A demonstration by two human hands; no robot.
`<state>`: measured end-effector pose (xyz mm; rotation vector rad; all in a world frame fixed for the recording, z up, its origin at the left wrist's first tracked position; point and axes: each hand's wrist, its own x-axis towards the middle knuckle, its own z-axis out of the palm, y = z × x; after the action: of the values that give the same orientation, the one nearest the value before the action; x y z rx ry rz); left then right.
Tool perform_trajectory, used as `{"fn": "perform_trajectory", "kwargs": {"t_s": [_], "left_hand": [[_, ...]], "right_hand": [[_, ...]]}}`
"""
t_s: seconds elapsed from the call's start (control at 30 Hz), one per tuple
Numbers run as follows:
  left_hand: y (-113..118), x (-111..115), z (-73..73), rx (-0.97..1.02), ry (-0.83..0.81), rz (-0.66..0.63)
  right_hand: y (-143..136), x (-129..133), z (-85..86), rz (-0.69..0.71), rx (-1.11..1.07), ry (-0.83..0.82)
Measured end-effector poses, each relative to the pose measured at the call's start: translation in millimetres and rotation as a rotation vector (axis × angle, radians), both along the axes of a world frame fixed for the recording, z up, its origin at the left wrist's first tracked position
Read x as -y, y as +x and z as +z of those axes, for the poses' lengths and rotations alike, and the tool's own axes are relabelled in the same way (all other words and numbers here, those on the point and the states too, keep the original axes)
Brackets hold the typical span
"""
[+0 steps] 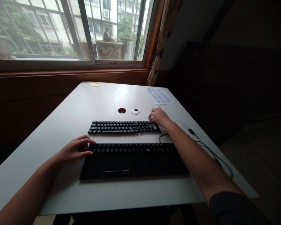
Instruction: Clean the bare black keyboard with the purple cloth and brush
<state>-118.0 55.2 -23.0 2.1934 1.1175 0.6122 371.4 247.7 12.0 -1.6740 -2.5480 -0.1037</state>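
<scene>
A black keyboard [133,165] lies near the front of the white desk, with keycaps showing along its back rows; its front part is too dark to make out. My left hand [78,147] is at its back left corner, thumb and index finger touching the edge with the corner between them. Behind the keyboard, loose black keycaps [117,127] lie in keyboard-like rows on the desk. Over the right end of these rows, my right hand [159,116] has thumb and fingers pinched on a small dark keycap [149,118], partly hidden by the fingertips.
The white desk [61,125] has a cable hole [122,110] and a white ring-shaped cover [135,111]. Printed papers [160,96] lie at the back right, a yellow sticky note [94,84] at the back left. A black cable [215,154] runs beside my right forearm. A window stands behind.
</scene>
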Motion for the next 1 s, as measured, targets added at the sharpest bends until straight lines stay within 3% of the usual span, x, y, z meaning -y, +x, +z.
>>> {"fn": "perform_trajectory", "kwargs": {"t_s": [0.2,0.33,0.4,0.6,0.77,1.0], "left_hand": [[0,-1,-0.1,-0.005,0.011,-0.009],[0,0,0.6,-0.009,-0.002,-0.011],[-1,0,0.1,-0.016,-0.016,-0.007],[0,0,0.1,-0.011,-0.018,0.002],[1,-1,1.9,-0.014,-0.006,-0.004],[0,-2,0.4,-0.029,0.011,-0.004]], "right_hand": [[11,30,12.3,0.075,-0.071,0.012],[39,77,24.8,0.178,-0.134,-0.040],[58,105,28.7,0.237,-0.284,-0.117],[101,172,21.2,0.152,-0.402,-0.280],[108,189,8.5,0.104,-0.421,-0.258],[105,190,6.5,0.098,-0.400,-0.199]]}}
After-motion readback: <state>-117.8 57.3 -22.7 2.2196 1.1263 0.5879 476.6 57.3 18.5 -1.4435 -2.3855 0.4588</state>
